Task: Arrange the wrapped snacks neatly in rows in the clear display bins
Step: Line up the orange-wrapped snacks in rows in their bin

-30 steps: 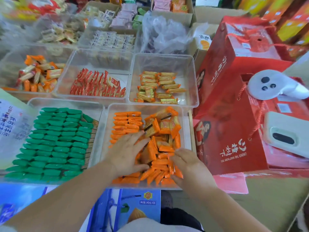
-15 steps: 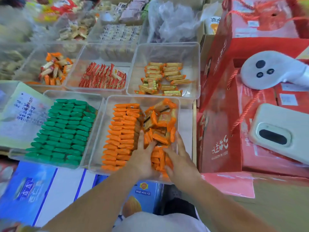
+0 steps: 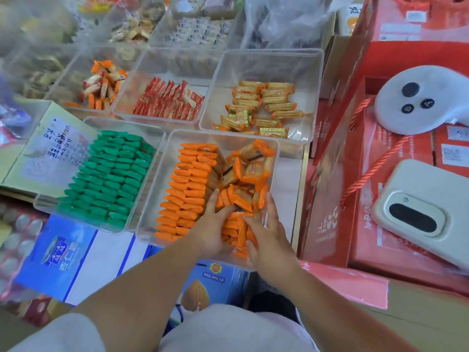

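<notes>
A clear bin [image 3: 223, 135] in front of me holds orange wrapped snacks [image 3: 187, 184]. Neat rows fill its left half and a loose jumble [image 3: 250, 168] lies at its far right. My left hand [image 3: 212, 231] and my right hand [image 3: 267, 233] are both inside the bin at its near right. Their fingers are mostly straight and press from either side on a short column of upright orange snacks [image 3: 237, 232]. Both thumbs lie across the top of that column.
To the left, a bin of green snacks [image 3: 111, 174] stands in tidy rows. Behind are bins of red packs [image 3: 167, 102], gold-wrapped bars [image 3: 264, 107] and mixed orange packs [image 3: 101, 85]. Red gift boxes [image 3: 337, 174] stand close on the right, with a white device [image 3: 418, 100] on top.
My left hand has moved right, off the middle of the pile. Both hands have closed in on the near right column. The view has tilted and moved nearer.
</notes>
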Tool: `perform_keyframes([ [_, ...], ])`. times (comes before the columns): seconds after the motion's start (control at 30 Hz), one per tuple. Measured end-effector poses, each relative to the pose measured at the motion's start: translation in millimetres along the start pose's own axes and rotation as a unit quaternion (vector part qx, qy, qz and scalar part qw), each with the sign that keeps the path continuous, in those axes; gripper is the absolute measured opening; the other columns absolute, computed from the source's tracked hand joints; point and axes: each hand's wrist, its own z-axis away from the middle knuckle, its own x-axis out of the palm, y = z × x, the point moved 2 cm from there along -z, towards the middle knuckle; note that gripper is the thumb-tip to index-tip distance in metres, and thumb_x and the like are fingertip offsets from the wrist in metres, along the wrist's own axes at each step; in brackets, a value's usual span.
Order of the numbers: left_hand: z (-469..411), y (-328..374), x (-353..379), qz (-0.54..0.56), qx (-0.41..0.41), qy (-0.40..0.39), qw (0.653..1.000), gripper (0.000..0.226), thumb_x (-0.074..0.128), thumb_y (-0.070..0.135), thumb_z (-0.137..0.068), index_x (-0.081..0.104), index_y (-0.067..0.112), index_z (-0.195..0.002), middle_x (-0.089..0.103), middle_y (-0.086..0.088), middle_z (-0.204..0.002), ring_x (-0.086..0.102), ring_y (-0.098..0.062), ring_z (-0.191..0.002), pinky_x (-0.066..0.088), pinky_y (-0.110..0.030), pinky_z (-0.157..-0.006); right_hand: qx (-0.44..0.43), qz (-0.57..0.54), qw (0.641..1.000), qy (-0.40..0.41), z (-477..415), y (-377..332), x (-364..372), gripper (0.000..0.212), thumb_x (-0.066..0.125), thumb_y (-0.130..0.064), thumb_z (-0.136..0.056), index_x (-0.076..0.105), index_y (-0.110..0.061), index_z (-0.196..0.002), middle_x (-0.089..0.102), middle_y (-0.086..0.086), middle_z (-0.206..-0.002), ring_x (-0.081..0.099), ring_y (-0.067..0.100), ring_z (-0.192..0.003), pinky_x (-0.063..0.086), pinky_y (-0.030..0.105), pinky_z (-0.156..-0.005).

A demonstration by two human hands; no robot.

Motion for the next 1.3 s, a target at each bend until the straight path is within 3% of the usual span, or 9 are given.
perform_keyframes([
  [0.13,-1.8,-6.5,-1.1,0.017,-0.001,-0.018,1.0,0.102,0.089,0.029,-0.073,0.026,0.044,-0.152,-0.039,0.005,-0.159,0.014,-0.029,-0.154,0.031,-0.034,-0.117,-0.006,-0.003,1.0,0.001,-0.6,1.3,1.7,0.061,0.065,-0.02,-0.093,0.041,-0.039,-0.146,-0.037,-0.02,-0.156,0.028,0.022,-0.143,0.05,0.037,-0.097],
  [0.3,-4.7,-6.6,-0.9,0.005,-0.003,-0.052,0.999,0.101,0.083,0.025,-0.079,0.018,0.046,-0.152,-0.045,0.004,-0.155,0.03,-0.035,-0.147,0.042,-0.036,-0.108,-0.01,-0.001,1.0,0.011,-0.7,1.5,2.4,0.059,0.066,-0.021,-0.092,0.043,-0.036,-0.145,-0.035,-0.016,-0.158,0.029,0.025,-0.143,0.055,0.04,-0.092],
  [0.47,-7.0,-2.0,2.8,-0.021,-0.017,-0.063,0.998,0.109,0.084,0.023,-0.073,0.013,0.044,-0.153,-0.049,0.0,-0.153,0.057,-0.037,-0.123,0.05,-0.037,-0.094,-0.009,-0.005,1.0,0.022,0.6,1.1,3.2,0.061,0.068,-0.019,-0.091,0.042,-0.04,-0.143,-0.032,-0.016,-0.16,0.034,0.021,-0.139,0.053,0.032,-0.087],
  [0.6,-10.8,0.7,4.5,-0.04,-0.017,-0.077,0.996,0.113,0.084,0.026,-0.072,0.008,0.048,-0.152,-0.053,0.001,-0.15,0.063,-0.036,-0.111,0.051,-0.036,-0.089,-0.004,-0.002,1.0,0.025,1.2,0.7,3.2,0.063,0.068,-0.017,-0.091,0.043,-0.04,-0.144,-0.031,-0.017,-0.161,0.035,0.022,-0.138,0.058,0.035,-0.082],
  [0.77,-8.8,-3.3,1.5,-0.046,0.015,-0.092,0.995,0.115,0.085,0.03,-0.076,-0.001,0.057,-0.146,-0.054,0.002,-0.148,0.049,-0.038,-0.133,0.047,-0.042,-0.105,0.01,-0.006,1.0,0.008,0.7,-1.8,0.1,0.065,0.066,-0.017,-0.092,0.039,-0.042,-0.146,-0.035,-0.022,-0.157,0.031,0.019,-0.142,0.058,0.037,-0.086],
  [0.9,-13.0,-3.7,-4.7,-0.034,0.023,-0.106,0.994,0.11,0.083,0.036,-0.073,0.004,0.058,-0.146,-0.048,0.004,-0.153,0.028,-0.04,-0.148,0.04,-0.045,-0.113,0.009,-0.009,1.0,0.005,1.3,-3.3,-1.9,0.064,0.065,-0.017,-0.093,0.039,-0.041,-0.147,-0.036,-0.022,-0.156,0.028,0.019,-0.143,0.056,0.035,-0.089],
  [1.03,-20.2,-5.4,-14.3,-0.008,0.022,-0.125,0.992,0.105,0.081,0.032,-0.072,0.015,0.05,-0.152,-0.037,-0.002,-0.16,0.016,-0.035,-0.153,0.035,-0.03,-0.11,0.011,-0.004,1.0,0.004,1.1,-3.1,-2.0,0.064,0.064,-0.017,-0.094,0.039,-0.039,-0.148,-0.036,-0.021,-0.156,0.029,0.02,-0.143,0.055,0.035,-0.09],
  [1.13,-19.4,-2.8,-12.3,0.005,0.015,-0.111,0.994,0.102,0.08,0.029,-0.072,0.018,0.049,-0.15,-0.037,-0.001,-0.16,0.018,-0.035,-0.152,0.036,-0.029,-0.108,0.011,-0.001,1.0,0.01,1.1,-2.6,-1.0,0.063,0.064,-0.017,-0.093,0.04,-0.038,-0.148,-0.035,-0.021,-0.157,0.031,0.02,-0.141,0.055,0.034,-0.089],
  [1.3,-10.2,5.5,8.0,0.018,0.01,-0.069,0.997,0.103,0.083,0.035,-0.069,0.018,0.043,-0.149,-0.048,-0.002,-0.153,0.041,-0.04,-0.14,0.047,-0.039,-0.102,0.012,-0.002,1.0,0.015,0.5,-1.4,1.0,0.061,0.063,-0.016,-0.092,0.043,-0.039,-0.145,-0.033,-0.021,-0.158,0.033,0.022,-0.141,0.055,0.036,-0.091],
])
